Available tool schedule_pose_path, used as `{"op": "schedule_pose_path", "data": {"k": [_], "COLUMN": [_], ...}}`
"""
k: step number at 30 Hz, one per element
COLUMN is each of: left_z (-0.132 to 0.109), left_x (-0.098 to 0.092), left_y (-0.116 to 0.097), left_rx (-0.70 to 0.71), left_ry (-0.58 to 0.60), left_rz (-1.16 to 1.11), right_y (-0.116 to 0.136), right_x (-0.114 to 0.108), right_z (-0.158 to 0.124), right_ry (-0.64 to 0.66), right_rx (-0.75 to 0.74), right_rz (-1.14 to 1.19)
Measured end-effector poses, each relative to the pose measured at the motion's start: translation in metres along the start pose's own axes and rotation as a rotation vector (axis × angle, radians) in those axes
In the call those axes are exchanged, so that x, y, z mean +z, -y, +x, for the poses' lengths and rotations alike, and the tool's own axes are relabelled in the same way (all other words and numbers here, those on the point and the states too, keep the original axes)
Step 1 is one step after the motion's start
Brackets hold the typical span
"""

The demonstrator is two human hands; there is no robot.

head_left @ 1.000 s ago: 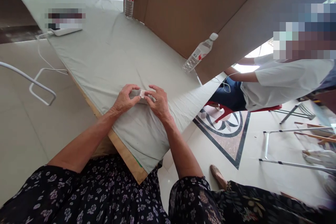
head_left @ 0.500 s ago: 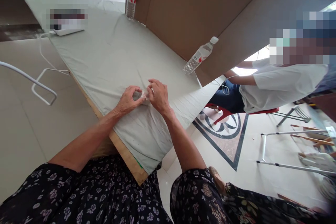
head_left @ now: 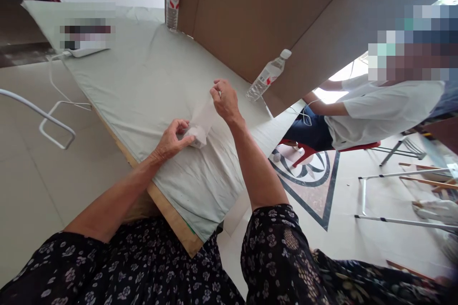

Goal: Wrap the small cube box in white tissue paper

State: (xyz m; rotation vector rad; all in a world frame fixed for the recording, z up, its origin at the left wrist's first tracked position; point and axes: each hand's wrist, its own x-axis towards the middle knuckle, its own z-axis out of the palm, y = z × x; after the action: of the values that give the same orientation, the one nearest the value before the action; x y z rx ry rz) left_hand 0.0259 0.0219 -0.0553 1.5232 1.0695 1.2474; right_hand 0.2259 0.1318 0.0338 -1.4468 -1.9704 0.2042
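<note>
My left hand (head_left: 171, 140) pinches the lower end of a thin, pale, see-through sheet (head_left: 202, 121) down near the grey-green cloth on the table (head_left: 143, 76). My right hand (head_left: 223, 100) is raised above the cloth and pinches the sheet's upper end, so the sheet stretches up between the two hands. A small pale wad sits at its lower end by my left fingers; I cannot make out what it is.
Two plastic water bottles stand by brown cardboard panels (head_left: 257, 14): one at the far end (head_left: 172, 1), one leaning nearer (head_left: 267, 76). A white device with a cable (head_left: 84, 50) lies at the far left corner. Another person in a white shirt (head_left: 386, 109) sits to the right.
Both hands were close together on the cloth over a small folded thing. Now my right hand has lifted up and away, drawing the thin sheet out from my left hand.
</note>
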Motion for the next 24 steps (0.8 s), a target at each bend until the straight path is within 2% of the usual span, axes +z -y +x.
{"op": "schedule_pose_path", "data": {"k": [3, 6, 8, 11, 12, 13, 15, 18, 21, 24], "left_z": [0.001, 0.001, 0.001, 0.002, 0.002, 0.002, 0.002, 0.0, -0.001, 0.0], "left_x": [0.0, -0.001, -0.001, -0.002, -0.003, -0.003, -0.004, -0.005, -0.005, -0.002], "left_y": [0.001, 0.0, -0.001, -0.002, -0.002, -0.002, -0.002, -0.003, -0.004, -0.005], "left_rx": [-0.018, -0.006, 0.008, 0.032, 0.042, 0.055, 0.085, 0.121, 0.112, 0.106], "left_ry": [0.011, 0.058, 0.075, 0.086, 0.093, 0.102, 0.119, 0.131, 0.108, 0.057], "left_rz": [0.005, 0.06, 0.104, 0.18, 0.208, 0.236, 0.29, 0.353, 0.359, 0.356], "right_y": [-0.014, -0.024, -0.026, -0.019, -0.013, -0.006, 0.01, 0.03, 0.033, 0.023], "right_x": [0.007, 0.009, 0.006, -0.002, -0.005, -0.007, -0.011, -0.012, -0.012, -0.013], "right_z": [0.02, 0.023, 0.008, -0.035, -0.051, -0.066, -0.088, -0.099, -0.097, -0.104], "right_ry": [-0.011, -0.054, -0.123, -0.2, -0.16, -0.069, 0.17, 0.408, 0.437, 0.292], "right_rx": [0.017, 0.099, 0.187, 0.278, 0.288, 0.28, 0.192, 0.044, 0.041, 0.141], "right_rz": [0.086, 0.137, 0.178, 0.256, 0.262, 0.253, 0.19, -0.032, -0.21, -0.159]}}
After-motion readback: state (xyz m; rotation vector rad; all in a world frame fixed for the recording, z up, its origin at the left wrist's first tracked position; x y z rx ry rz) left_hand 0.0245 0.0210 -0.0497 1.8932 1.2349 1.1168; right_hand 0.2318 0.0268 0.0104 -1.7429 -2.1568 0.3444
